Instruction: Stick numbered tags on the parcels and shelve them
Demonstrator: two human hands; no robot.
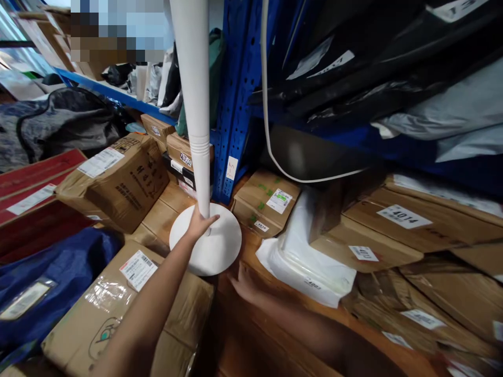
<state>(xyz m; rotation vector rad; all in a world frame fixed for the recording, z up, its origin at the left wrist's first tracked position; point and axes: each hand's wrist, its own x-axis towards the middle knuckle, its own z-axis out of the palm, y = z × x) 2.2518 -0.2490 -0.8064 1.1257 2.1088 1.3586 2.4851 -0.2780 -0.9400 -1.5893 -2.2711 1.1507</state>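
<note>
A white stand [199, 115] with a thick pole rises from a round flat base [223, 235]; its top runs out of view, so what it carries is hidden. My left hand [199, 224] is wrapped around the pole low down, just above the base. To the right of the base's front edge, my right hand [245, 285] hovers low with its fingers apart, slightly blurred, and I see nothing in it. Beside that hand lies a white plastic-wrapped parcel [306, 272] with a handwritten label.
Labelled cardboard boxes lie left [121, 178] and right [393, 220] of the stand. A blue shelf post [230, 104] rises close behind the pole. A pale cable [271, 141] loops down at the right. Black-wrapped parcels [353, 68] fill the right shelf. A blue bag [58, 283] lies at the left.
</note>
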